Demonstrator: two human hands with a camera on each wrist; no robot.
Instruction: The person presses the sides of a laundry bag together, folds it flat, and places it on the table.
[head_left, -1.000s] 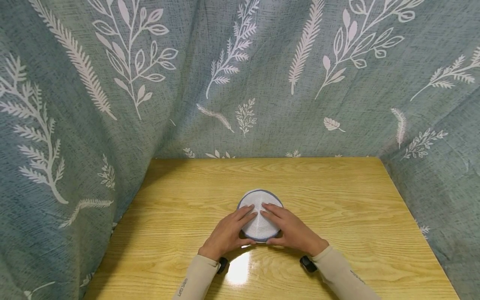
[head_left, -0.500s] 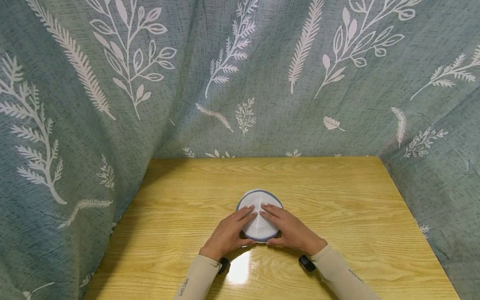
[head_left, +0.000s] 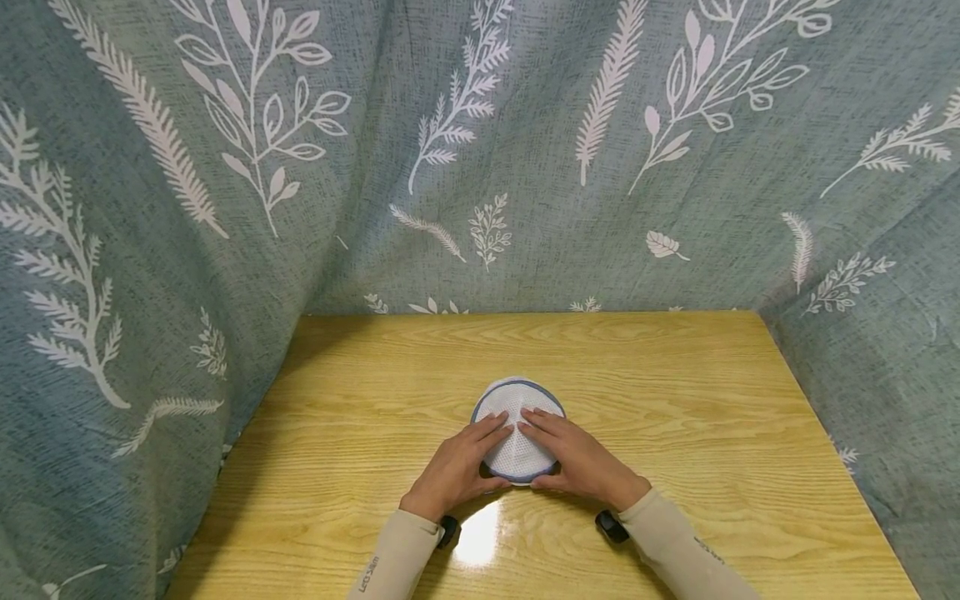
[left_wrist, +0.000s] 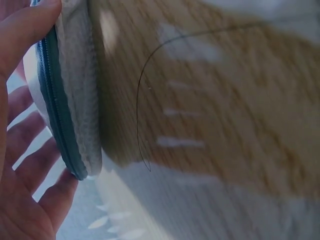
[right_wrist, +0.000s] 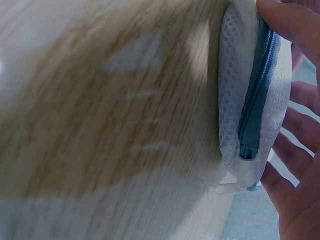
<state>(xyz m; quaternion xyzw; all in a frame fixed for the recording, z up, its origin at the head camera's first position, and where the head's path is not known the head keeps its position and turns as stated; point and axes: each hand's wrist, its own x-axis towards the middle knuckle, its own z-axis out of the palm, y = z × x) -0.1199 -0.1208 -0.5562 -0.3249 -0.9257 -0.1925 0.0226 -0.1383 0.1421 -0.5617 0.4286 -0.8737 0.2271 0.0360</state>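
Observation:
A round white mesh laundry bag (head_left: 517, 458) with blue-grey edging sits near the middle of the wooden table. My left hand (head_left: 459, 465) holds its left side and my right hand (head_left: 588, 462) its right. The fingers of both lie over the mesh top, while the thumbs press the near edge. In the left wrist view a teal zipper (left_wrist: 56, 100) runs along the bag's side under the thumb. On the right wrist view the zipper (right_wrist: 259, 90) ends at a white pull (right_wrist: 246, 172). The palms hide parts of the bag's sides.
The wooden table (head_left: 675, 375) is bordered by a grey-green leaf-print curtain (head_left: 555, 242) at the back and sides. Black devices sit at both wrists. A thin dark strand (left_wrist: 137, 95) curves across the left wrist view.

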